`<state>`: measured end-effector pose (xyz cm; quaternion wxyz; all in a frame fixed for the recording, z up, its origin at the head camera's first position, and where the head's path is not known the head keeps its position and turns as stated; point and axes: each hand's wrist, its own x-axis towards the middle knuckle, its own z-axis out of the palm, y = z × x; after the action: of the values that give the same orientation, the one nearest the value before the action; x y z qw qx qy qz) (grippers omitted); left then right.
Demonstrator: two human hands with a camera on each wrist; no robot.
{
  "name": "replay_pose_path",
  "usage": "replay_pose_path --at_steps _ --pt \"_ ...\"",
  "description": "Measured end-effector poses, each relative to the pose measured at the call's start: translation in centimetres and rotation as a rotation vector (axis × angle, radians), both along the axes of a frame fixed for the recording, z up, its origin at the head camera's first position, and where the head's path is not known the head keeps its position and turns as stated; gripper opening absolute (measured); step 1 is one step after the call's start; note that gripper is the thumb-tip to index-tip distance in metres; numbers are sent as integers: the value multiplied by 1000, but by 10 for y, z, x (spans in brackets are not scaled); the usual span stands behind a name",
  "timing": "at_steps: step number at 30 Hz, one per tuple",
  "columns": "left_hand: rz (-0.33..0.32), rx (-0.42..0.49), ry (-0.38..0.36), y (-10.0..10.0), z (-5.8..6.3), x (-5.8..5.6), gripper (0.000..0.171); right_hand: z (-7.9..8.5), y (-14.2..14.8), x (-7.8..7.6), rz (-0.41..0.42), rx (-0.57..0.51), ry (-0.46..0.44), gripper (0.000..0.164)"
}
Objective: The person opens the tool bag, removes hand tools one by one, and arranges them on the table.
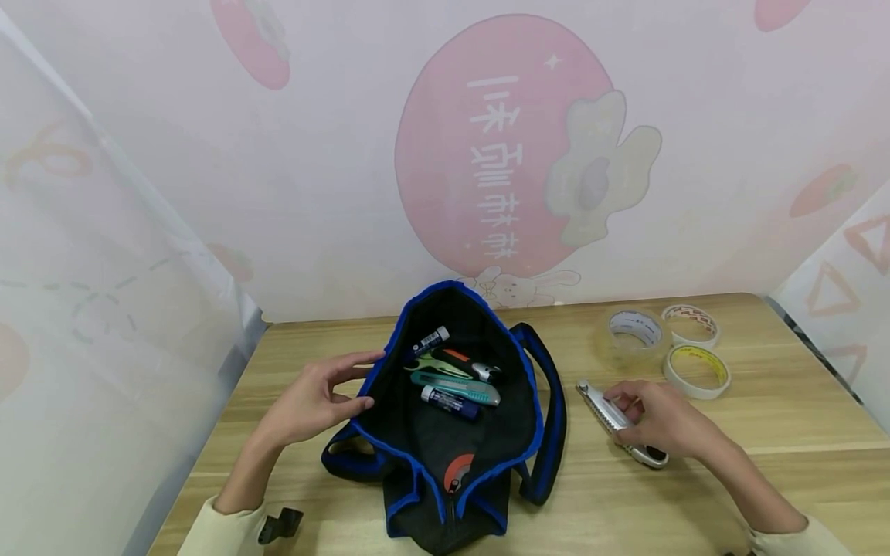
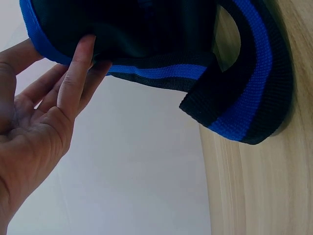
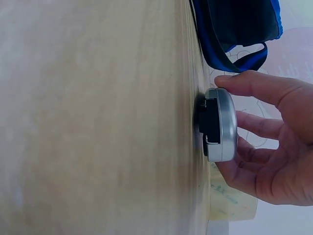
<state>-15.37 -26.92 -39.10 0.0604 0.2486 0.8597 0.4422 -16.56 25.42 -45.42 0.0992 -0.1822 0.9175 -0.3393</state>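
Note:
A black tool bag [image 1: 445, 432] with blue edging stands gaping wide. My left hand [image 1: 316, 398] holds its left rim, fingers on both sides of the fabric. Inside lie two dark blue tubes with white ends, a teal utility knife [image 1: 455, 388], green-handled scissors [image 1: 438, 367], a black-and-orange tool [image 1: 467, 363] and, near the zip, an orange round thing [image 1: 459, 469]. To the bag's right, my right hand [image 1: 660, 421] grips a silver utility knife [image 1: 612, 417] by its sides, thumb opposite the fingers. The right wrist view shows the knife's end [image 3: 222, 125] close to the tabletop.
Behind my right hand lie a clear tape roll [image 1: 634, 336] and two narrower rolls, one with a yellow inner ring [image 1: 698, 372]. The bag's strap [image 1: 549, 417] loops out on its right side. Printed cloth hangs behind the wooden table [image 1: 786, 417].

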Motion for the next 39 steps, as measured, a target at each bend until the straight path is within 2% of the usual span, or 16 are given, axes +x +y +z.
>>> replay_pose_path --at_steps 8,17,24,30,39 --pt "-5 6 -6 -1 -1 0 67 15 -7 -2 36 21 92 52" --pt "-23 11 -1 0 -1 -3 68 36 -31 -2 8 -21 134 49" --pt "-18 17 -3 0 -1 -2 67 54 -53 -5 23 -59 184 43" --pt "-19 22 0 -1 -2 -2 67 66 -75 -11 44 -98 196 45" --pt "-19 15 4 0 -1 -2 67 77 -112 -17 70 -166 228 43"
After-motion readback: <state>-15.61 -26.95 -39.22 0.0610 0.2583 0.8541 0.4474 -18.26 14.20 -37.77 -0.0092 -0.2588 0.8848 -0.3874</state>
